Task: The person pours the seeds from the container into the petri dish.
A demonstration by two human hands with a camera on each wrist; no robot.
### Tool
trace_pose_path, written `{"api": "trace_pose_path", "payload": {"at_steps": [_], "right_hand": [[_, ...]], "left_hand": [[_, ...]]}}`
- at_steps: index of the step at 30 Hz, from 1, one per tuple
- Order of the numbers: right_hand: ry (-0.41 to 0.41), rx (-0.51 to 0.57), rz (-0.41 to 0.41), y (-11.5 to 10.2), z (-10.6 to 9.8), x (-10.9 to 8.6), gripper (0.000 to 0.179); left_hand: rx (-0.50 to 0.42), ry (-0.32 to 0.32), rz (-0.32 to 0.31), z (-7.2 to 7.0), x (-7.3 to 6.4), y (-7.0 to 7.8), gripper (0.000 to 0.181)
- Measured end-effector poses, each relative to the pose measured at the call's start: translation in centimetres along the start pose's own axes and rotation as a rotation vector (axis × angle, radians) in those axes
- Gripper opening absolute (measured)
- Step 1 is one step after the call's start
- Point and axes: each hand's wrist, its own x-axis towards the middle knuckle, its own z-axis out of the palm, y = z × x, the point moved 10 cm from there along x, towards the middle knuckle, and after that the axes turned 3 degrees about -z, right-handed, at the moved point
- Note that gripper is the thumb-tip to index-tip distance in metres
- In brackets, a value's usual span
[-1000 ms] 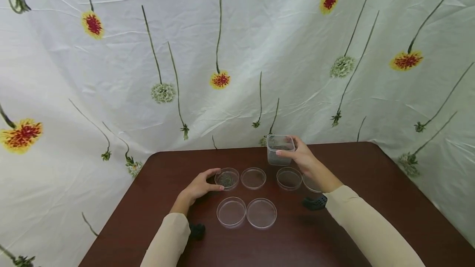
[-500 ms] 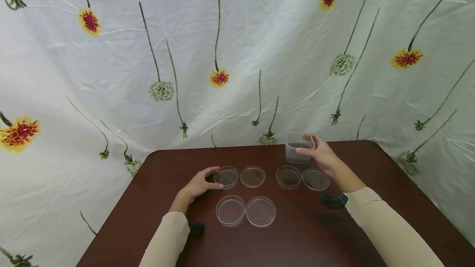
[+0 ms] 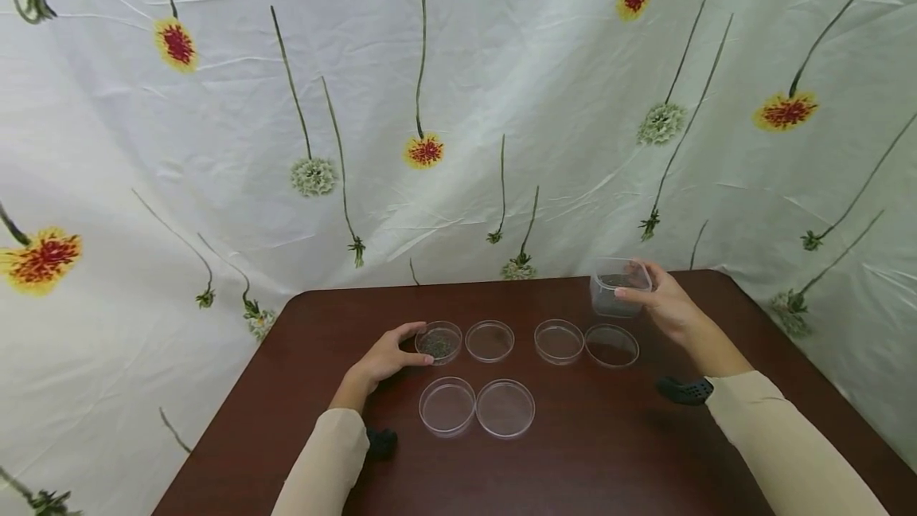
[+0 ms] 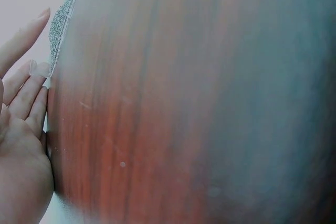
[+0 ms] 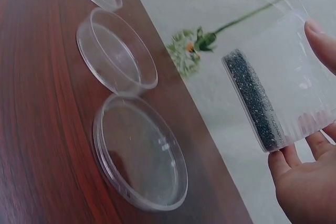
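Note:
My left hand (image 3: 385,358) holds a clear petri dish (image 3: 438,345) by its sides, thumb at the near rim and fingers at the far side. Dark grains cover the bottom of this dish; the left wrist view shows them as a dark speckled layer (image 4: 61,22) at its upper left. At the back right, my right hand (image 3: 673,313) grips a clear square plastic container (image 3: 609,297) above the table. Small dark grains (image 5: 252,100) lie in a layer at the bottom of the container, clearest in the right wrist view.
Beside the held dish stands another petri dish (image 3: 490,342). Two more, a left one (image 3: 559,343) and a right one (image 3: 611,346), touch or nearly touch further right. Nearer sit two dishes side by side, one left (image 3: 447,407), one right (image 3: 505,409). A flowered cloth (image 3: 458,86) hangs behind the dark red table (image 3: 573,460).
My right hand has carried the container to the right, from behind the middle dishes to beyond the rightmost one, uncovering that dish. The left hand has stayed at its dish.

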Motion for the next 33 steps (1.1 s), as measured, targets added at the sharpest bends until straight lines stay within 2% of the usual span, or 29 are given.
{"api": "trace_pose_path", "payload": {"at_steps": [8,14,15,21,24,27,31,33], "right_hand": [[0.031,-0.019,0.019,1.4,-2.9,-1.3,0.088],[0.043,0.056,-0.003,2.0,-4.7,-2.2,0.086],[0.043,0.073,-0.008,2.1,-4.9,-2.4,0.087],[0.075,0.189,-0.033,2.9,-6.7,-3.3,0.065],[0.072,0.220,-0.047,3.5,-7.8,-3.7,0.057],[0.026,0.154,-0.032,4.1,-8.6,-4.3,0.061],[-0.065,-0.003,0.011,5.2,-9.5,-5.1,0.074],[-0.106,-0.048,0.040,5.9,-9.8,-5.5,0.081]], "left_hand": [[0.005,-0.015,-0.007,0.1,0.1,-0.1,0.077],[-0.005,-0.014,0.003,0.1,0.1,-0.1,0.076],[-0.011,-0.019,0.002,0.1,-0.2,0.4,0.076],[-0.010,-0.012,-0.004,0.0,-0.3,0.4,0.076],[-0.006,-0.004,-0.010,-0.1,-0.1,-0.1,0.076],[-0.011,-0.002,-0.009,-0.1,-0.2,-0.1,0.076],[-0.010,-0.003,-0.006,-0.1,-0.2,0.0,0.076],[-0.006,0.000,-0.008,-0.1,-0.2,0.0,0.076]]}}
